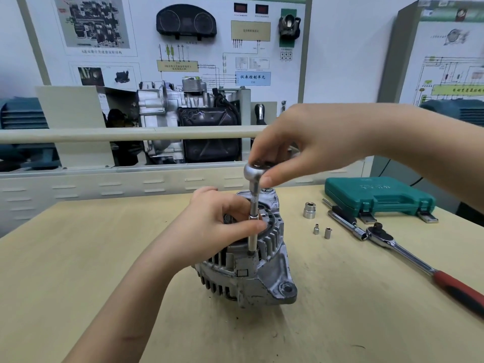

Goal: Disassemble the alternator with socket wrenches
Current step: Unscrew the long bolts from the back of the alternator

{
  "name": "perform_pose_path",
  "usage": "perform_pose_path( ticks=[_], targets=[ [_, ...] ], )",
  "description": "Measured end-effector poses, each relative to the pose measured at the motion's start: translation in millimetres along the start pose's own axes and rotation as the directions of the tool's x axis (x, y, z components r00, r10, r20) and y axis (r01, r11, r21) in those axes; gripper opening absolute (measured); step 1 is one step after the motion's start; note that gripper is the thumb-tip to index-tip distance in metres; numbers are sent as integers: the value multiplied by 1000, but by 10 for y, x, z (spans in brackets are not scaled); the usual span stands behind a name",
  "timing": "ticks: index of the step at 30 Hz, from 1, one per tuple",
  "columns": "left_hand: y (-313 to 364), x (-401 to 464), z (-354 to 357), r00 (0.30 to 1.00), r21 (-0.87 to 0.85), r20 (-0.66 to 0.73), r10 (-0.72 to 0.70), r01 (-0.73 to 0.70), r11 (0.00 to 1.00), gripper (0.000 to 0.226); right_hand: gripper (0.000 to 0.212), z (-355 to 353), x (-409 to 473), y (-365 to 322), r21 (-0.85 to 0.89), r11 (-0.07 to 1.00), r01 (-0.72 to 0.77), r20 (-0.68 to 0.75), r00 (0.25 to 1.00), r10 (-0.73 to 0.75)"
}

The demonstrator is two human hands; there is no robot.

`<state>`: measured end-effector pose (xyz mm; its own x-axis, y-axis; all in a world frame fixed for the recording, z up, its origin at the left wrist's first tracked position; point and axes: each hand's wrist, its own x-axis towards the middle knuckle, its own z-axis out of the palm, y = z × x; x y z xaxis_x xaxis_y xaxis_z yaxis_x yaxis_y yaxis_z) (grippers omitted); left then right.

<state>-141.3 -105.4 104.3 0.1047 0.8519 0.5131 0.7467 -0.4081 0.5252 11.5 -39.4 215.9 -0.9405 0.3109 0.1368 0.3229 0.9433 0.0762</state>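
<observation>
I am in an automotive training workshop. At twelve o'clock a teaching board point(167, 40) carries wiring diagrams and an instrument cluster point(186, 21), with a cutaway gearbox point(183, 119) mounted below it. My wooden bench point(78, 258) holds a green socket case point(377, 195) at two o'clock.

Grey finned alternator point(251, 273) upright on the wooden table point(78, 258), mounting lug toward the camera; small ratchet with extension point(253, 205) standing vertical on a bolt at its rim; large red-handled ratchet point(419, 263) lying to the right; three loose sockets point(309, 210) between them.
</observation>
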Motion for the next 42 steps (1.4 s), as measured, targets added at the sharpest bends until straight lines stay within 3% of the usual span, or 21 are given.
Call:
perform_pose_path(
  ticks=[4,7,10,14,16,19,27,29,31,36,38,42],
  targets=[
    [16,10,33,999,36,-29,18,-17,999,28,55,40,-2,-19,-15,1000,4,-56,998,-5],
    [4,17,-2,999,-64,-37,-15,13,998,22,47,39,-4,-41,-16,999,28,-36,999,-29],
    [-11,2,-65,999,-170,28,-35,39,985,30,45,0,5,-47,-32,999,29,16,999,-28],
    [-32,-2,-67,999,-161,8,-41,42,986,25,19,-17,-1,-37,15,1000,25,86,996,-26],
    [-29,2,-36,998,-147,-25,-52,48,988,14,32,-20,-1,-27,4,1000,3,61,998,-4],
    [-36,13,14,997,-89,-77,-31,24,996,17,50,-6,5,-11,-57,998,-40,14,999,41],
    [-10,7,-29,999,-215,29,-39,45,976,18,49,-5,-1,-23,-69,998,8,34,999,-6],
    [-19,10,-33,998,-216,60,-27,39,976,31,31,-18,1,-15,-17,999,29,69,997,-28],
    [-18,7,-33,999,-203,37,-25,32,979,25,19,-20,-9,-8,37,998,42,82,996,-45],
    [-22,8,-16,1000,-138,-23,-16,13,990,19,36,-29,20,-40,36,999,34,41,999,-35],
    [-26,13,4,999,-92,-54,5,-10,996,31,52,-20,39,-40,33,999,9,11,1000,-10],
    [-28,15,23,998,-84,-58,1,-6,996,32,42,25,53,-35,9,1000,30,-7,1000,-30]
  ],
)
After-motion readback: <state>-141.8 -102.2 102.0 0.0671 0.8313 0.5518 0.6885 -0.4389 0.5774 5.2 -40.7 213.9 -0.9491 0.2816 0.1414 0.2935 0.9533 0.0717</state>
